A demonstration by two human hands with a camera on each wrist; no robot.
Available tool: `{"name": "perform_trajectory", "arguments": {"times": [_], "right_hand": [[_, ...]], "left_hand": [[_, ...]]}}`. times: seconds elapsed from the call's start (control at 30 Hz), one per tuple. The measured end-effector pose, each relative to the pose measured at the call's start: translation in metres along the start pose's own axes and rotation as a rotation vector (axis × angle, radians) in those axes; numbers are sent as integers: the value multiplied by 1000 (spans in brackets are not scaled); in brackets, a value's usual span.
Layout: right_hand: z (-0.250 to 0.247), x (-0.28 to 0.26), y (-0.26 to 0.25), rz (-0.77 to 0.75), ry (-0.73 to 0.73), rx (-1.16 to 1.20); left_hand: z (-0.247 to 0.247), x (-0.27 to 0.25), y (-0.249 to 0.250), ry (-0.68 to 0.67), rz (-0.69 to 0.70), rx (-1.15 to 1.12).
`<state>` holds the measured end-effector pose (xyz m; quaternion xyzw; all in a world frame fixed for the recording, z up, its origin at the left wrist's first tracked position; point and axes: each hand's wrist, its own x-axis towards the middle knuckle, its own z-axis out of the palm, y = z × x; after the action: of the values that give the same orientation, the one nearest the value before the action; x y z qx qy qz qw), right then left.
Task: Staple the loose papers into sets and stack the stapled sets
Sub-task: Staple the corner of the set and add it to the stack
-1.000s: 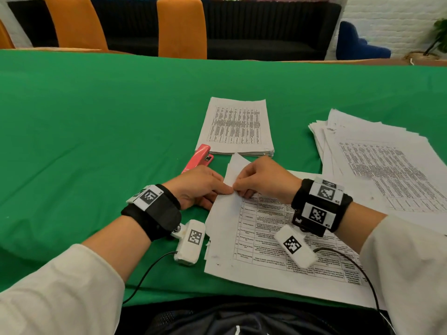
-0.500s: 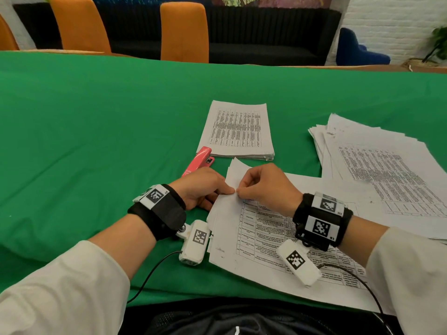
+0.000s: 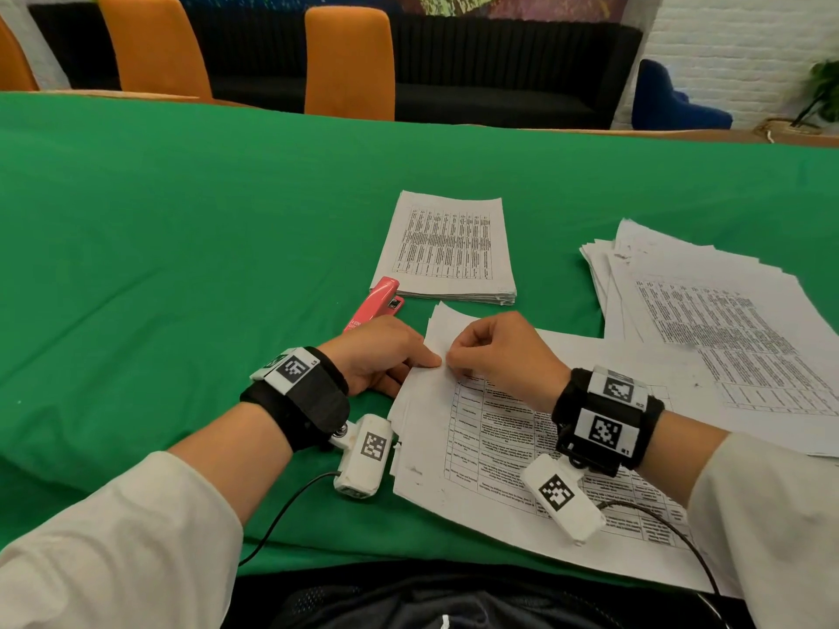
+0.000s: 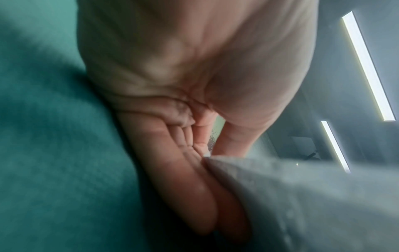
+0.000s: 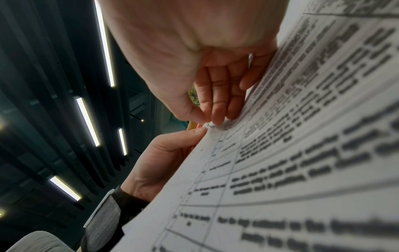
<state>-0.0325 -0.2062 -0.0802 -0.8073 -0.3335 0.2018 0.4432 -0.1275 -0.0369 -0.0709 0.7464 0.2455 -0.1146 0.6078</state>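
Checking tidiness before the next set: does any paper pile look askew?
Yes. The pile on the right is fanned out with uneven edges, unlike the squared stack beside the stapler.

Printed paper set (image 3: 495,447) lies near, top corner folded back, maybe unstapled; neat stack (image 3: 447,247) far, messy pile (image 3: 708,320) right, pink stapler (image 3: 374,304) left.

Stapler (image 3: 377,302) left of stack (image 3: 447,249).
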Motion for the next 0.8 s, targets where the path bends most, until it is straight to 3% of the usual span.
{"name": "perform_trajectory", "arguments": {"times": [0.57, 0.73, 0.8], "right_hand": [[3, 8, -5, 14, -33, -105], [0, 9, -2, 43, 90, 31], [-5, 9, -1, 68, 75, 102]], "left_hand": [[-4, 3, -4, 6, 41, 22], [-5, 3, -4, 6, 30, 49], [-5, 3, -4, 4, 25, 51]]}}
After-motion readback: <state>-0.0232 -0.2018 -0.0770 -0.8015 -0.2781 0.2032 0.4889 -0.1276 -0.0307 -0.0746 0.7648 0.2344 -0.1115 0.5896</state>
